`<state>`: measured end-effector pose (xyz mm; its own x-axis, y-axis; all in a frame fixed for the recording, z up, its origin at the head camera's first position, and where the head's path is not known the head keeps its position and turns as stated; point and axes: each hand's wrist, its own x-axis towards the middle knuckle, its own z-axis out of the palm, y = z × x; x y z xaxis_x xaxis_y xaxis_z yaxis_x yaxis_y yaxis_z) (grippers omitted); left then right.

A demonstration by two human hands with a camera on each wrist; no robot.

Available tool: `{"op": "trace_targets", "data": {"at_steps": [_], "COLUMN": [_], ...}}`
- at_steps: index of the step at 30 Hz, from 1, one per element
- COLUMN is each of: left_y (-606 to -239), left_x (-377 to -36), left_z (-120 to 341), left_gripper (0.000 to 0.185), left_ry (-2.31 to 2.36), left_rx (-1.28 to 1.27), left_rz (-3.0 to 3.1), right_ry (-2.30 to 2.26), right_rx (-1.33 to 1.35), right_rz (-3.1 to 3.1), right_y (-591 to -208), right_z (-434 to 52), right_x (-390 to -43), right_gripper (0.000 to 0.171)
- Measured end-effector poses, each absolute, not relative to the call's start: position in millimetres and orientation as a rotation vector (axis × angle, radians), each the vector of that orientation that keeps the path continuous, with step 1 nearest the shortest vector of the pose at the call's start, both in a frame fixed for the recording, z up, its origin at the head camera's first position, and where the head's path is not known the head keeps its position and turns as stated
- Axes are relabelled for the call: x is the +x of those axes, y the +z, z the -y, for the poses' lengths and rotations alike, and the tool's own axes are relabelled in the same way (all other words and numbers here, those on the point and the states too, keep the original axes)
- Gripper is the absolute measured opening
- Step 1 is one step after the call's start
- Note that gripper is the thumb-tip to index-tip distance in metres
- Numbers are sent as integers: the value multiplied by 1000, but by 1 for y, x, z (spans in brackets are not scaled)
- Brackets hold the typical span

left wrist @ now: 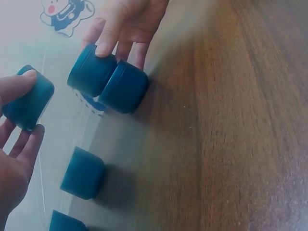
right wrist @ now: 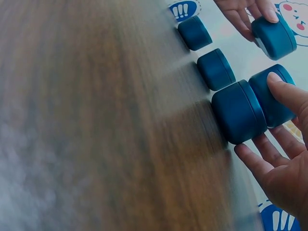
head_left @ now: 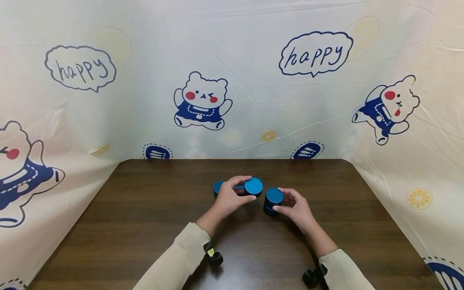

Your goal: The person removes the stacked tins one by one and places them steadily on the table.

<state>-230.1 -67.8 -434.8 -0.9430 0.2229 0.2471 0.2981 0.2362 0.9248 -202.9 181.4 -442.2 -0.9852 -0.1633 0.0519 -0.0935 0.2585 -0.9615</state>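
Note:
My left hand (head_left: pixel 226 198) pinches a small blue round tin (head_left: pixel 253 186) between thumb and fingers, raised above the table. Just to the right, my right hand (head_left: pixel 299 209) grips the upper tin (head_left: pixel 274 195) of a stack of two. The lower tin (right wrist: pixel 238 113) stands on the table directly beneath it, with a fingertip of the right hand near its side. Both wrist views show the left hand's tin (left wrist: pixel 31 98) apart from the stack.
Two more blue tins, one nearer (right wrist: pixel 216 70) and one farther (right wrist: pixel 195 33), stand in line on the brown wooden table (head_left: pixel 145 217). In the head view the left hand partly covers them. A printed cloth (head_left: pixel 246 44) hangs behind the table and along its sides.

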Motion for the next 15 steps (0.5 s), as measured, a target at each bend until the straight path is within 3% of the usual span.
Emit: {"op": "trace_targets", "data": {"at_steps": [7, 15], "left_y": [-438, -444], "left_x": [-227, -225], "left_z": [77, 86], "left_gripper": [57, 57], "left_ry": [-1897, -1903], "left_rx": [-488, -441], "left_rz": [2379, 2360], "right_ry": [-1840, -1848], "right_rx": [-236, -216], "right_rz": [-2451, -2460], "right_y": [-442, -471], "right_z": [-182, -189], "right_x": [-202, -217], "right_gripper": [54, 58]}}
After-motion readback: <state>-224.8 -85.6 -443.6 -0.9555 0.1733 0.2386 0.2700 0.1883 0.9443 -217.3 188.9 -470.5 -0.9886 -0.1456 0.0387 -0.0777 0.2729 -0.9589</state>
